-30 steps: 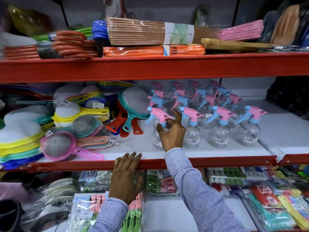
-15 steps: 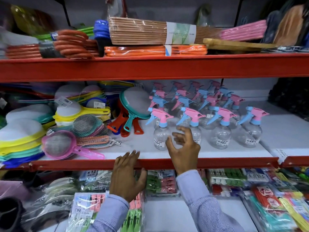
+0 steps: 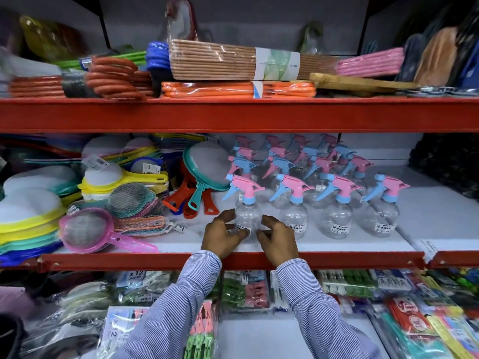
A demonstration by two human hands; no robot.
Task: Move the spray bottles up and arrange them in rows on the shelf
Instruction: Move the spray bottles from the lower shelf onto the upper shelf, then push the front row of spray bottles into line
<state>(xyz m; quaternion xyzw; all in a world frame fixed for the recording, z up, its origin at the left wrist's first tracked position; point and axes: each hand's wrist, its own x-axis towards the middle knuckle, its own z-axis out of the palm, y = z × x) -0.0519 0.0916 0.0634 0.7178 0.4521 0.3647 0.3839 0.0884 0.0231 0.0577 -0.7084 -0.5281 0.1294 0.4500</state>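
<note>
"x 12" on a white card [image 3: 134, 275] in a bag on the lower shelf, large "2" on a packet [image 3: 114, 334] below it, barcode stickers on the bottles [image 3: 337, 218] too small to read, red packet [image 3: 409, 317] print blurred

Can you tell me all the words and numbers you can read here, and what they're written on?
"x 12": on a white card on a packet on the lower shelf.
"2": on the label of another packet below it.
Stickers on the front spray bottles: barcodes and print too small to read.
Band around the wooden stick bundle: print too blurred to read.
Red packet at lower right: lettering too blurred to read.
</note>
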